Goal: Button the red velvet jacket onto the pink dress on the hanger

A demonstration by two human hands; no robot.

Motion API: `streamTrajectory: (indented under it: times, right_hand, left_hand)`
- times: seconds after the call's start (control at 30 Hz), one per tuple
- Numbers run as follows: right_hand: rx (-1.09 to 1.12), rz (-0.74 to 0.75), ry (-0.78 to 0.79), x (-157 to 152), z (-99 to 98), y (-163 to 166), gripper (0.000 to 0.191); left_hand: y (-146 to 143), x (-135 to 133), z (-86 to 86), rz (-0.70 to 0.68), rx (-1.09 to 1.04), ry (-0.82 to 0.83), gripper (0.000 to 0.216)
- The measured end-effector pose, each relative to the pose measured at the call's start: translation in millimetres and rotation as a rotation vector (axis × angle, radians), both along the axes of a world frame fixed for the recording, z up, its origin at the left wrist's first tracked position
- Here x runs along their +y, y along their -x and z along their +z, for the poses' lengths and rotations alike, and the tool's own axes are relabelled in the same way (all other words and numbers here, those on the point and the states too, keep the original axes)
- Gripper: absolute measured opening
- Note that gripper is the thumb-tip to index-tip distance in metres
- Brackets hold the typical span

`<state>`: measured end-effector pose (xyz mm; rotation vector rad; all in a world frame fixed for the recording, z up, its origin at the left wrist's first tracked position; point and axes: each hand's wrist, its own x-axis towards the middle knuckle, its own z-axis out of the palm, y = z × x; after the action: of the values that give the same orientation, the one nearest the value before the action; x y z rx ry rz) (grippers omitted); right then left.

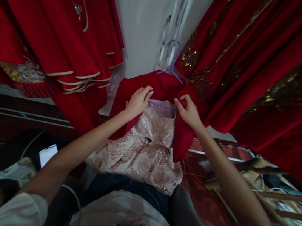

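Observation:
A red jacket (132, 87) hangs on a purple hanger (172, 68) in front of me, over a pale pink brocade dress (144, 157) with a shiny leaf pattern. My left hand (139, 101) pinches the jacket's front edge on the left. On the opposite front edge, my right hand (188, 109) has its thumb and fingers closed on the red cloth. Between my hands the jacket lies spread apart, baring the dress top and a purple bar of the hanger. The dress's lower part spreads over my lap.
Red garments with pale trim (83, 68) hang at the left, and red garments with gold sequins (259, 80) at the right. A white door (142, 20) stands behind. A lit phone (47, 154) lies at the left. Wooden slats (292, 197) stand at the lower right.

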<state>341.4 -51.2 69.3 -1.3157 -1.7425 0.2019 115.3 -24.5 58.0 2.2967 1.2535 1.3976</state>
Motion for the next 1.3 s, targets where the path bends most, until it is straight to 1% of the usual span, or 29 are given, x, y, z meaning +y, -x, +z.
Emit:
streamTrajectory:
  times: [0.07, 0.1, 0.2, 0.3, 0.4, 0.5, 0.6, 0.7, 0.77, 0.83, 1.0, 1.13, 1.3]
  right_hand:
    - [0.038, 0.135, 0.025, 0.8, -6.6, 32.0, 0.030]
    - [0.097, 0.165, 0.020, 0.6, -9.7, 45.9, 0.029]
    - [0.288, 0.251, 0.034, -1.1, -20.7, 71.6, 0.027]
    - [0.475, 0.269, 0.040, -5.0, -32.7, 74.6, 0.031]
    - [0.623, 0.257, 0.090, -11.6, -40.7, 69.7, 0.037]
    - [0.638, 0.309, 0.140, -18.1, -43.7, 67.6, 0.041]
    - [0.639, 0.325, 0.109, -21.3, -46.0, 67.5, 0.038]
    - [0.644, 0.331, 0.068, -21.2, -49.5, 65.6, 0.031]
    - [0.625, 0.344, 0.072, -20.9, -51.5, 63.0, 0.028]
    - [0.595, 0.349, 0.089, -21.1, -52.5, 60.1, 0.027]
    - [0.531, 0.320, 0.070, -22.1, -48.4, 55.4, 0.027]
    - [0.471, 0.276, 0.025, -21.7, -41.3, 52.7, 0.026]
    - [0.406, 0.282, -0.028, -20.4, -35.7, 49.0, 0.026]
  left_hand:
    - [-14.9, -5.0, -11.1, -0.094, -0.050, 0.045, 0.018]
    - [-21.5, -6.9, -16.2, -0.120, -0.090, 0.060, 0.016]
    - [-32.3, -11.3, -28.0, -0.113, -0.234, 0.112, 0.013]
    - [-31.0, -15.8, -36.8, -0.101, -0.337, 0.160, 0.016]
    - [-27.2, -20.5, -44.0, -0.140, -0.443, 0.194, 0.024]
    - [-25.7, -23.6, -49.0, -0.157, -0.534, 0.233, 0.028]
    - [-24.9, -25.0, -52.1, -0.132, -0.622, 0.256, 0.030]
    - [-22.6, -25.8, -54.6, -0.157, -0.668, 0.237, 0.019]
    - [-20.5, -26.2, -55.5, -0.206, -0.655, 0.237, 0.011]
    - [-18.3, -26.9, -54.9, -0.234, -0.619, 0.247, 0.008]
    - [-12.9, -30.8, -45.7, -0.200, -0.449, 0.179, 0.008]
    - [-8.0, -33.3, -36.1, -0.216, -0.293, 0.100, 0.011]
    - [-4.2, -32.5, -31.5, -0.118, -0.155, 0.037, 0.011]
